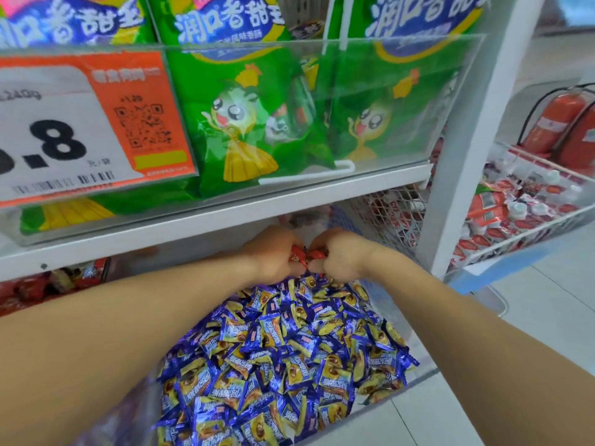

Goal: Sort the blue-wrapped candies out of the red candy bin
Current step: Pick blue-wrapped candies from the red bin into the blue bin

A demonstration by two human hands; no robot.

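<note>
A clear bin (pixel 418 375) under the white shelf is heaped with several blue-wrapped candies (pixel 283 342). Both my arms reach to the back of this bin, beneath the shelf edge. My left hand (pixel 273 252) grips red-wrapped candies (pixel 297 255), fingers curled round them. My right hand (pixel 338 257) is held knuckle to knuckle with it, pinching another red-wrapped candy (pixel 317 254). To the left, behind my left forearm, a neighbouring bin holds red candies (pixel 48 284), partly hidden.
The white shelf (pixel 225 217) hangs low over my hands. Above it, green snack bags (pixel 257 123) and an orange price tag (pixel 96 123) sit behind clear plastic. A white post (pixel 467 156) stands right, then a wire basket of red packets (pixel 521 214) and fire extinguishers (pixel 560 127).
</note>
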